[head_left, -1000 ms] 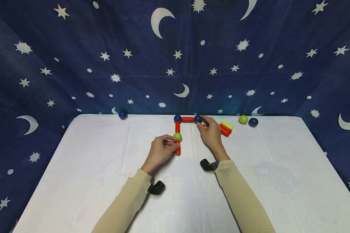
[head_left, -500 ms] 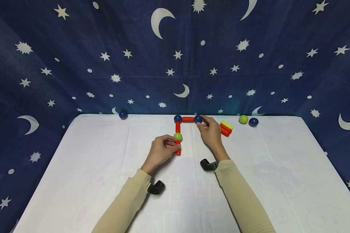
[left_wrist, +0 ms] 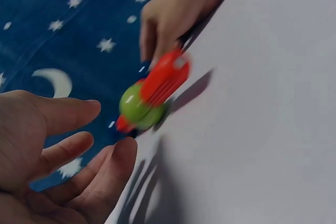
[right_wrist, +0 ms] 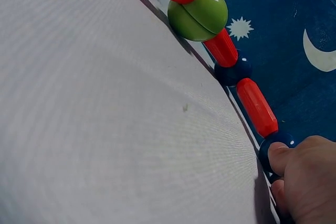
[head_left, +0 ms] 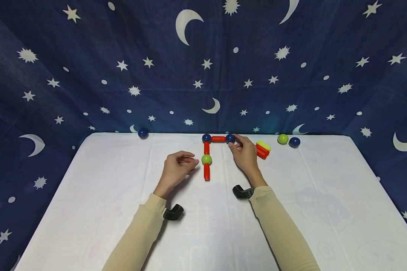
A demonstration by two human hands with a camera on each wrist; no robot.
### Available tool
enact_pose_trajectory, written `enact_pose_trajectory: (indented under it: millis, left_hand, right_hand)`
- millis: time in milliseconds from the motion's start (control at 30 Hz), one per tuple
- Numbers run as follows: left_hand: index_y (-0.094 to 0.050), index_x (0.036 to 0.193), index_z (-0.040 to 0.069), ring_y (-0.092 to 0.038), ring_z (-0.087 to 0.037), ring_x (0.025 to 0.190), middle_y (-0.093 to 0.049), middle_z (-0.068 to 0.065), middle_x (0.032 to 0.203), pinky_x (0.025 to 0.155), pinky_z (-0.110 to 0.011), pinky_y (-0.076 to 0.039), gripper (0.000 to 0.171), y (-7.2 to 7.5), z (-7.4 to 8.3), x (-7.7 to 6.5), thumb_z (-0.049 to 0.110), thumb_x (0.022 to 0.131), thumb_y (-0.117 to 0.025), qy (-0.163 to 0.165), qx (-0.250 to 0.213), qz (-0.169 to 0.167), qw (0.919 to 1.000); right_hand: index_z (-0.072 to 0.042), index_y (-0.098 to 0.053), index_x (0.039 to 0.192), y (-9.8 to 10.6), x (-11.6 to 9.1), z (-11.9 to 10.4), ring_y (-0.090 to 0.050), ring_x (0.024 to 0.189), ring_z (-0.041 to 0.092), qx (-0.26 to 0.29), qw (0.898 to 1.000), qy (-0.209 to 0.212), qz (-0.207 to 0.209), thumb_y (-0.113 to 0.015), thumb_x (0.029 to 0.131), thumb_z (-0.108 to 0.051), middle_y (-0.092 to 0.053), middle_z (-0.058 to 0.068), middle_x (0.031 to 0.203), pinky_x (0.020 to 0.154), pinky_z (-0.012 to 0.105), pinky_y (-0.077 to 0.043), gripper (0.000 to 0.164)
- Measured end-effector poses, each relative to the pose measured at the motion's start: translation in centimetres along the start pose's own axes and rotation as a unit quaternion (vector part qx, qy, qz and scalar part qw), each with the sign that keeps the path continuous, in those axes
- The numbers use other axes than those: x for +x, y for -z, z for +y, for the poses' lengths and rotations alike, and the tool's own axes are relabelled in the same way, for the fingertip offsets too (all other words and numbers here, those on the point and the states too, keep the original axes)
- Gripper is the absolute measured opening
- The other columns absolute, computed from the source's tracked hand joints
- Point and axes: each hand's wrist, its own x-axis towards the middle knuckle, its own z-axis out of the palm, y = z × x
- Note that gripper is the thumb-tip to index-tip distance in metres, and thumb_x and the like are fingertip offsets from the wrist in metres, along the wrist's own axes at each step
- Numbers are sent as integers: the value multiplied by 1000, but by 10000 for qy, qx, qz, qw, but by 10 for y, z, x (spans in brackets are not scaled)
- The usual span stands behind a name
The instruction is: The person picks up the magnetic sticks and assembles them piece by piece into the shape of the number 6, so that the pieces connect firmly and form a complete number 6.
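Observation:
A joined chain of balls and rods lies at the table's back middle. Its green ball (head_left: 206,159) has a red rod (head_left: 207,172) on its near side and another red rod (head_left: 206,148) leading back to a blue corner ball (head_left: 206,138). From that corner a third red rod (head_left: 218,139) runs right to a blue end ball (head_left: 230,138). My right hand (head_left: 245,153) pinches this end ball between thumb and fingers. Just left of the green ball, my left hand (head_left: 177,169) is held apart from the chain, fingers loosely bent with nothing between them.
Right of my right hand lie red rods (head_left: 262,151) and a yellow-green rod (head_left: 263,145) side by side. Beyond them sit a loose green ball (head_left: 283,139) and a blue ball (head_left: 294,142). Another blue ball (head_left: 143,133) is at the back left. A starry cloth (head_left: 169,75) hangs behind.
My left hand has let go of the near red rod by the green ball and moved left. The rod stays joined to the ball. My right hand has not visibly moved.

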Motion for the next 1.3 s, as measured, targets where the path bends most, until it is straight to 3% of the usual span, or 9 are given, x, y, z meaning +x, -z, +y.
enact_pose_trajectory:
  millis: [233, 300, 400, 533, 767, 1100, 1300]
  left_hand:
    - [-67, 116, -12, -73, -41, 83, -71, -25, 98, 72, -41, -60, 30, 38, -4, 14, 0, 90, -75, -158, -333, 814, 9960]
    - [-68, 116, -13, -73, -37, 82, -71, -27, 100, 72, -39, -60, 29, 49, -6, 19, 0, 90, -75, -224, -288, 1094, 9933]
    - [-70, 114, -10, -73, -18, 78, -72, -26, 103, 71, -27, -59, 29, 64, -10, 24, 4, 90, -76, -312, 22, 1528, 9878]
    - [-72, 114, -7, -63, 1, 75, -71, -23, 106, 66, -13, -51, 29, 81, -16, 30, 9, 90, -78, -379, 514, 2055, 9766]
    - [-71, 117, -4, -60, -4, 77, -71, -20, 111, 62, -10, -47, 32, 101, -25, 38, 10, 89, -78, -211, 710, 2836, 9561]
    - [-70, 122, -1, -58, 3, 74, -68, -16, 116, 63, -10, -46, 41, 120, -36, 51, 15, 87, -82, -37, 809, 3262, 9418]
    - [-68, 129, 2, -59, -4, 84, -67, -16, 119, 72, -13, -47, 47, 124, -39, 57, 17, 86, -82, 208, 794, 3191, 9442]
  right_hand:
    - [-2, -61, 138, 0, 0, 0, -56, 92, 26, 39, 10000, 1, -18, -69, 99, -16, -64, 17, 116, 81, 37, -51, 43]
    - [-1, -61, 138, 0, 0, 1, -56, 91, 26, 30, 10000, 26, -16, -69, 99, -16, -64, 17, 115, 81, 37, -51, 43]
    - [-1, -61, 138, 0, -1, 1, -57, 91, 26, 30, 10000, 57, 0, -69, 98, -15, -64, 17, 114, 80, 37, -51, 43]
    - [-1, -61, 138, 0, -1, 1, -56, 91, 26, 28, 10000, 44, 9, -69, 98, -16, -64, 17, 114, 80, 37, -51, 43]
    - [-1, -61, 138, 0, -1, 1, -56, 91, 27, 13, 10000, 24, 8, -69, 98, -16, -64, 17, 112, 80, 37, -50, 43]
    - [-1, -62, 137, -1, 0, 2, -56, 90, 26, 9, 10000, 16, 15, -69, 98, -16, -64, 16, 110, 78, 36, -50, 42]
    - [-2, -61, 138, -1, 0, 0, -55, 91, 26, 13, 10000, -5, 11, -69, 99, -17, -64, 15, 111, 79, 35, -50, 43]
